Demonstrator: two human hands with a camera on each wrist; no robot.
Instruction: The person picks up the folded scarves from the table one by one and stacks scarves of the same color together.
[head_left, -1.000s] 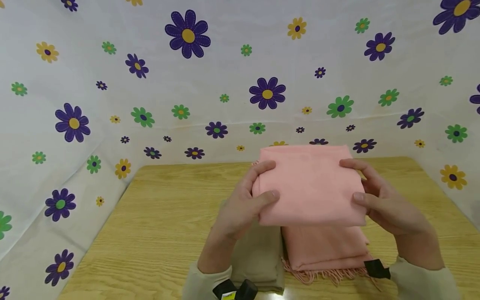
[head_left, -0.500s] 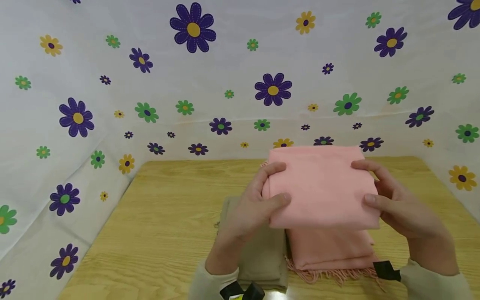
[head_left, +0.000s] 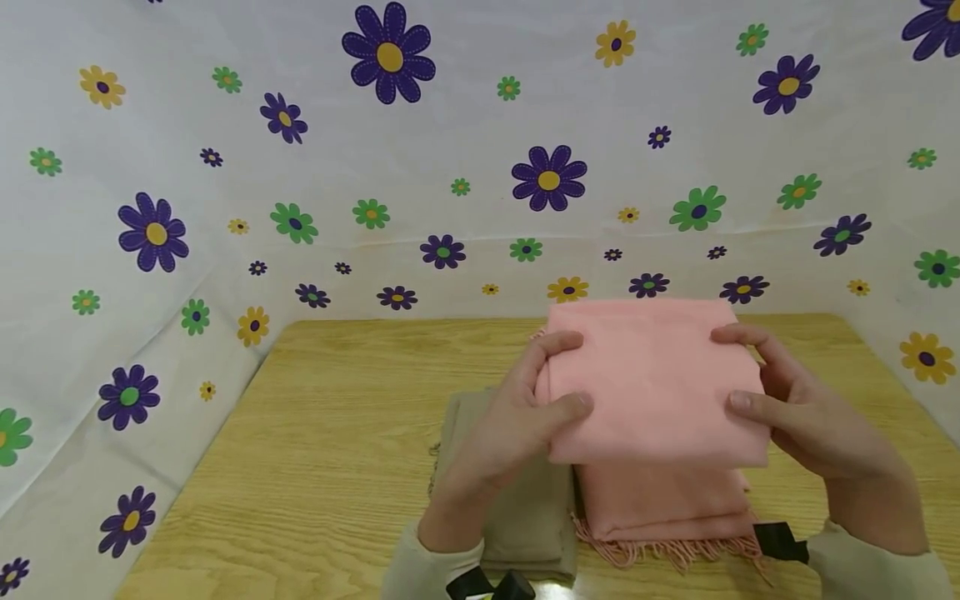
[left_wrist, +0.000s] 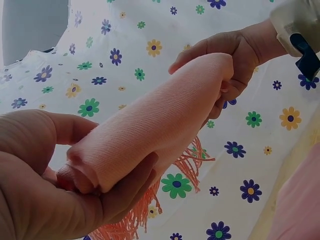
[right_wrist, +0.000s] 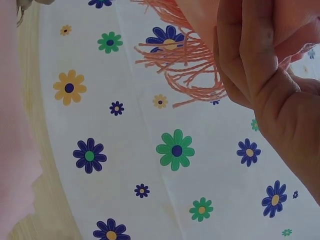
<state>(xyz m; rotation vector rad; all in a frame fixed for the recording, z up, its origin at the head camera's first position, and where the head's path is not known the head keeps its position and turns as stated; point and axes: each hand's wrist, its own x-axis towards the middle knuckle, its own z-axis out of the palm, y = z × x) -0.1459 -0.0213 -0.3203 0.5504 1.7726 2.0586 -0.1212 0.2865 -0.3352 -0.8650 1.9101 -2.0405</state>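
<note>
A folded pink scarf (head_left: 652, 383) is held up between both hands above the table. My left hand (head_left: 517, 417) grips its left edge, thumb on the near face. On the opposite edge, my right hand (head_left: 806, 408) pinches the cloth with the thumb also in front. From the left wrist, the bundle (left_wrist: 155, 120) shows its rounded folded side, and orange-pink fringe (left_wrist: 132, 220) dangles beneath. The right wrist view catches the same fringe (right_wrist: 200, 70) beside the right hand's fingers (right_wrist: 255, 45). Below the bundle lies a second folded pink scarf (head_left: 667, 504), its tassels toward me.
A folded olive-beige cloth (head_left: 525, 517) lies left of the lower pink scarf, partly behind my left forearm. The wooden table (head_left: 337, 433) extends to a flower-printed white sheet (head_left: 435, 125) hanging at the back and sides. Black camera straps (head_left: 780, 542) sit on the wrists.
Both hands and the held scarf have shifted right, then dipped slightly in the head view. The view itself has moved a little too. The grip on the scarf stays the same.
</note>
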